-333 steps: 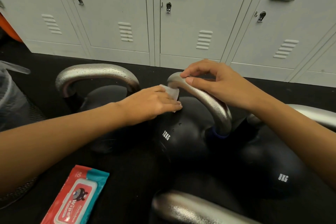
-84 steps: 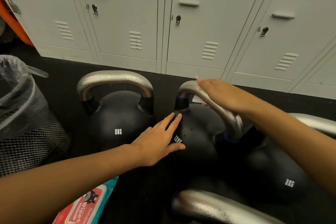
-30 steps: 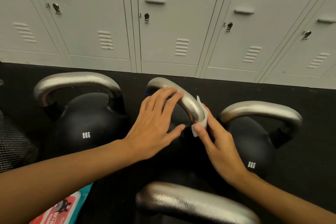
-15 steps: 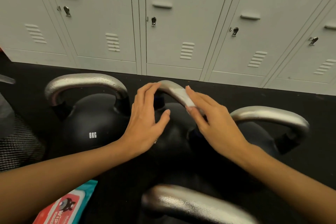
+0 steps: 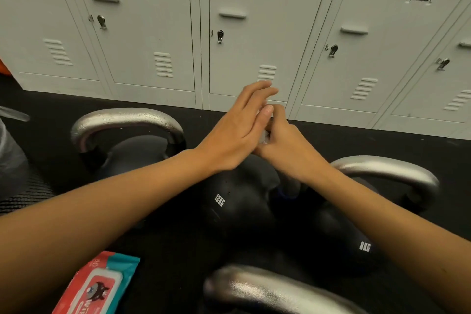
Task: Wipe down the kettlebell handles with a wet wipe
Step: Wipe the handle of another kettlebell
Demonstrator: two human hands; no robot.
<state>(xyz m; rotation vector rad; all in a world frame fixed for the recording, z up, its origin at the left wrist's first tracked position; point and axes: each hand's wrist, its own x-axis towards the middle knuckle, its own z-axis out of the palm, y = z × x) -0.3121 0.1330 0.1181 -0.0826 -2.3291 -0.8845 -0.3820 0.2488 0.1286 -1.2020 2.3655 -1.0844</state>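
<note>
The 12KG kettlebell (image 5: 229,201) sits centre frame, its handle running up and away under your hands, mostly hidden. Your right hand (image 5: 283,140) is curled over it pinching the wet wipe (image 5: 265,136); your left hand (image 5: 237,127) lies flat-fingered against it, holding nothing I can see.
</note>
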